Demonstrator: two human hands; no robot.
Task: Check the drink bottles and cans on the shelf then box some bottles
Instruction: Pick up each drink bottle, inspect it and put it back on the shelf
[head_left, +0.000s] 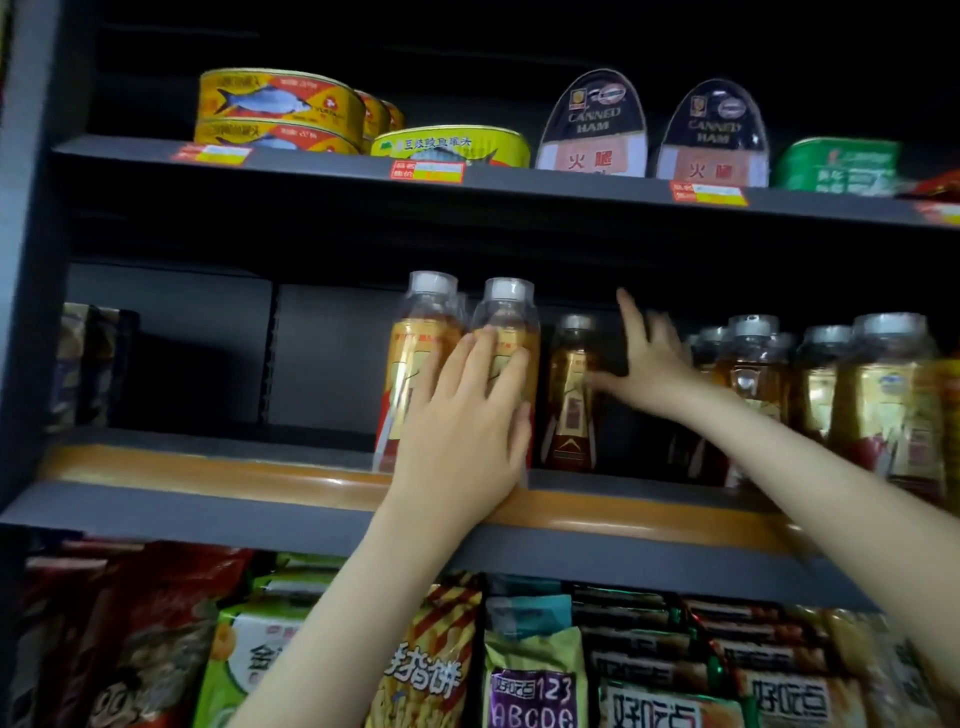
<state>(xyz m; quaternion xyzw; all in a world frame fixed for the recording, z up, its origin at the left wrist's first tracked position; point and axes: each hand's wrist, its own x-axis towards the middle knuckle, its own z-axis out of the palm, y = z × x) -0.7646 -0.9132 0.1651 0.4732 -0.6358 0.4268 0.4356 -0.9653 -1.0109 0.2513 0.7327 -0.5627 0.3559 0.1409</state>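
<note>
Left hand (462, 415): laid flat, fingers nearly straight, across two clear amber-drink bottles with white caps (506, 312) at the front of the grey orange-railed shelf (208, 473); nothing is gripped.
Right hand (649, 364): spread wide and empty, held beside a lone set-back bottle (569, 364).
Step, as judged: the front pair is best steadied while the rear bottle is drawn forward.
Writing: "CANNED HAM" is read on dark arched tins (592, 124); the bottle labels are blurred.

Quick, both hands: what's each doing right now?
Left hand: open, fingers flat on the two front bottles.
Right hand: open, fingers spread, holding nothing.
</note>
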